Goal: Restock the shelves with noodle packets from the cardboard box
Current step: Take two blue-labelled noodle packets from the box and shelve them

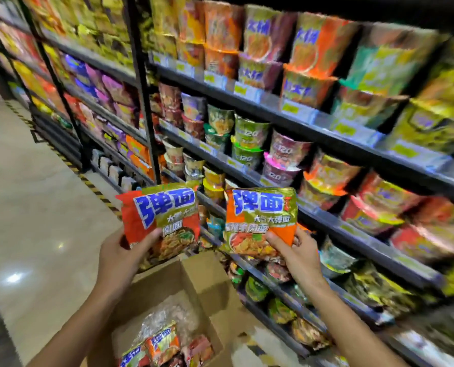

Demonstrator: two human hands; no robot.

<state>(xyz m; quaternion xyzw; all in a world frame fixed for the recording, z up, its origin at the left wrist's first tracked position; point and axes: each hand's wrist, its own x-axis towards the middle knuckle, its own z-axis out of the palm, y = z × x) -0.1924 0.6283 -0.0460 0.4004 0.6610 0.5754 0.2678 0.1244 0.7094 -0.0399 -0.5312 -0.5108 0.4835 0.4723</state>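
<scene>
Cardboard box (210, 276) holds more packets (162, 343); each hand, left (120, 256) and right (297, 256), grips one noodle packet, left one (159, 215), right one (260, 218), unshelved.

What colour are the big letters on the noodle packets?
Blue with white edges, on both noodle packets, clear in the head view.

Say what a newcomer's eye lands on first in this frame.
Two noodle packets held up mid-frame before the shelves: the left hand grips the left packet, the right hand grips the right packet, both with big blue lettering. Below them sits the open cardboard box with more packets inside; to the right, shelves crowded with noodle cups.
</scene>
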